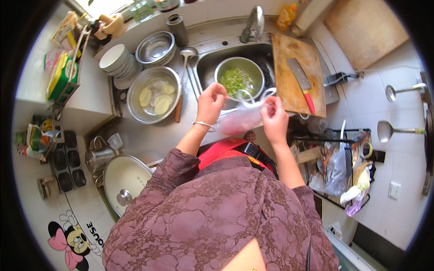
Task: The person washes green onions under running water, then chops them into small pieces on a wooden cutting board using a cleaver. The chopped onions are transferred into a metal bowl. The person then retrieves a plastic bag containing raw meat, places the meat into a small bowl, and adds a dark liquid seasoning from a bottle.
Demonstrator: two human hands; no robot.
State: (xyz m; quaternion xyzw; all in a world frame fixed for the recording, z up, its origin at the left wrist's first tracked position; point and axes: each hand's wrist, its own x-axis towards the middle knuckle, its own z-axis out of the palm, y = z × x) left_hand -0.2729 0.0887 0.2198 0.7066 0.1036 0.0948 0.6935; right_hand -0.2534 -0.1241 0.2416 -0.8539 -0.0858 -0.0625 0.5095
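Note:
A translucent plastic bag [239, 118] with something pinkish-red inside lies at the sink's front edge, between my hands. My right hand [274, 113] pinches the bag's upper right part near its handle loop. My left hand [212, 103] is curled above the bag's left side; whether its fingers hold any of the film cannot be told. Just beyond, a metal bowl [261, 73] of chopped green vegetable [234, 81] sits in the sink [206, 62]. To the left, a steel basin [134, 110] holds peeled, pale potato-like pieces [162, 104] in water.
A cleaver [299, 73] with a red handle lies on a wooden cutting board [283, 50] right of the sink. A ladle [188, 52], stacked steel bowls [156, 47] and white bowls [113, 57] stand left. The faucet [252, 25] rises behind. A wire rack [349, 132] is at right.

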